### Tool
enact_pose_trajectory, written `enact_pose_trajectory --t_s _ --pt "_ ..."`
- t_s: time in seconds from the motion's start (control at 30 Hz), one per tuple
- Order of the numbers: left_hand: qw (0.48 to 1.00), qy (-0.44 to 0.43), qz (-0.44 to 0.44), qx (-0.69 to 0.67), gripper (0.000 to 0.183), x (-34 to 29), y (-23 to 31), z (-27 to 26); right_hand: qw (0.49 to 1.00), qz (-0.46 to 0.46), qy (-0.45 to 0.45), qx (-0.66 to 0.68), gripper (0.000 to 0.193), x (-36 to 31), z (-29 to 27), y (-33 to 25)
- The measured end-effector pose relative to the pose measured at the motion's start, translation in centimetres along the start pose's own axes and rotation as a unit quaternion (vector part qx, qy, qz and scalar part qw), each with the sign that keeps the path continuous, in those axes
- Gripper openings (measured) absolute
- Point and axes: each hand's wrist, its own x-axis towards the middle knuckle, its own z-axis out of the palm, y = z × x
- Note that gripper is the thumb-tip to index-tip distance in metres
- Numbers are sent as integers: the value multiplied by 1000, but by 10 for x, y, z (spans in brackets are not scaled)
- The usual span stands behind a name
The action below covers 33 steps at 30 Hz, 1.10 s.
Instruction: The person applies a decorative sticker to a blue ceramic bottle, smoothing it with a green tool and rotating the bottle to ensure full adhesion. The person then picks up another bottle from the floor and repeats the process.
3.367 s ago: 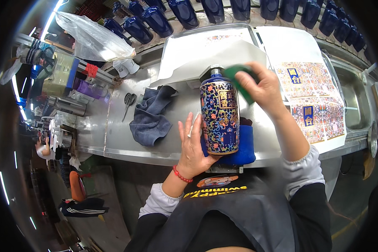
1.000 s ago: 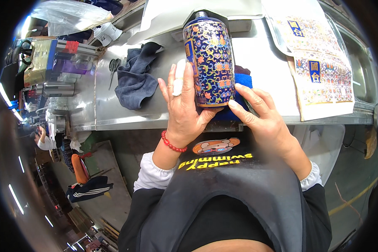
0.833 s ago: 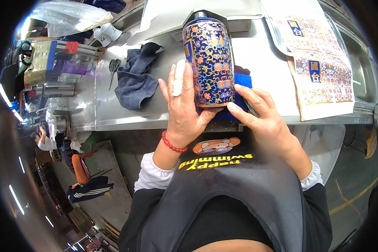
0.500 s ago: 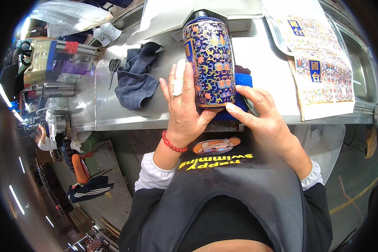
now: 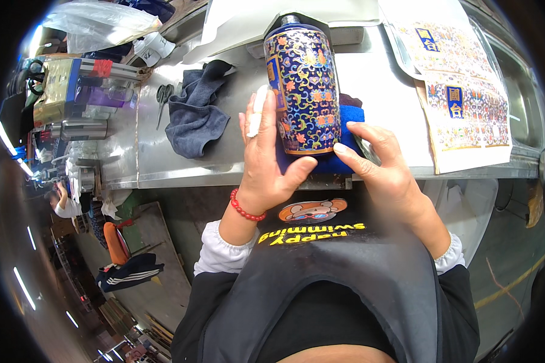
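Note:
A dark blue bottle (image 5: 304, 91) covered in a colourful floral pattern lies on the bench, its neck pointing away from me. Flat along its left side, my left hand (image 5: 264, 151) has its fingers stretched and its thumb spread below the base. One of its fingers has a white wrapping (image 5: 258, 112). At the bottle's lower right edge is my right hand (image 5: 378, 157), thumb tip by the base and index finger apart from it; the other fingers are partly hidden. Blue cloth (image 5: 351, 115) shows under and beside the bottle.
Left of the bottle a dark grey cloth (image 5: 197, 109) lies beside scissors (image 5: 162, 100). Printed floral sheets (image 5: 469, 115) are stacked at the right. A white sheet (image 5: 381, 78) covers part of the metal bench (image 5: 181, 172). Clear plastic (image 5: 97, 24) lies at the far left.
My left thumb has come away from the bottle's base and spread out. My right thumb has shifted slightly to the right. The bottle has stayed nearly in place.

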Motion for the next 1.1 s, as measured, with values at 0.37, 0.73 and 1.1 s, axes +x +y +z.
enact_pose_trajectory --t_s 0.37,0.73,1.1 --pt "986 40 -88 -133 94 -1 7 11 1000 -12 8 5 60 0 0 1" --pt "908 47 333 251 34 -2 6 -6 995 60 70 45 68 -9 -6 10" --pt "985 46 110 129 87 2 -1 -7 970 127 150 142 46 1 -8 -5"
